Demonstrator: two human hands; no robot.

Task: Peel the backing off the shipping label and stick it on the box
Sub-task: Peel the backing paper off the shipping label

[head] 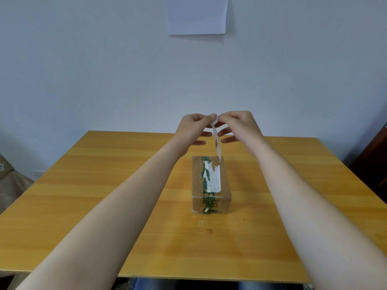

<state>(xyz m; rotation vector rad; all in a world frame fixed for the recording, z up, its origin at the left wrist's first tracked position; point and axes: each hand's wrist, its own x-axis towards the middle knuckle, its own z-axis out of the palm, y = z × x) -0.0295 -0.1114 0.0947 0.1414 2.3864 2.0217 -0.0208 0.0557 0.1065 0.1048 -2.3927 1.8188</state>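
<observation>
A small cardboard box [225,185] stands in the middle of the wooden table, sealed with green printed tape and bearing torn white label remains on top. Above its far end hangs the shipping label [217,144], a narrow white strip seen nearly edge-on, its lower tip just over the box. My left hand [193,127] and my right hand [237,125] both pinch the strip's top end between thumb and forefinger, the other fingers spread. Whether backing and label have parted is not visible.
The yellow wooden table [104,185] runs to a pale wall at the back. A white paper sheet [195,14] hangs on that wall. A cardboard carton [3,166] sits on the floor at left, dark furniture [372,160] at right.
</observation>
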